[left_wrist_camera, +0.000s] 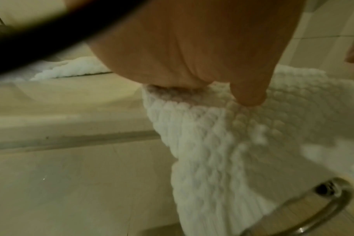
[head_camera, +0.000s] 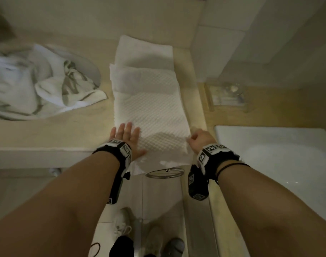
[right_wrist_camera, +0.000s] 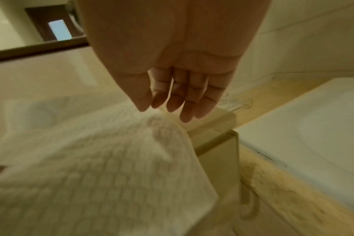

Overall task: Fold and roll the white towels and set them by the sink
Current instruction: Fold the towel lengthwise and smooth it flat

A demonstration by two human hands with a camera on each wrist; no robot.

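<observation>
Beige counter (head_camera: 47, 134) fills the middle of the frame — a white towel (head_camera: 151, 112) lies on it. Left hand (head_camera: 127, 139) presses flat on the towel's near edge, fingers straight — right hand (head_camera: 200, 140) hangs loose beside it, gripping nothing.

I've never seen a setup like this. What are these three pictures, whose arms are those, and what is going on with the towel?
No machine here: a person wears three cameras. One sits on the head and looks down at both arms; one on each wrist looks along the hand. On the counter lies a long white waffle towel, its near end hanging over the edge above a metal towel ring. The left hand rests flat on it. The right hand is at its right edge; the wrist view shows straight fingers just above the cloth, gripping nothing. Crumpled towels fill the sink.
</observation>
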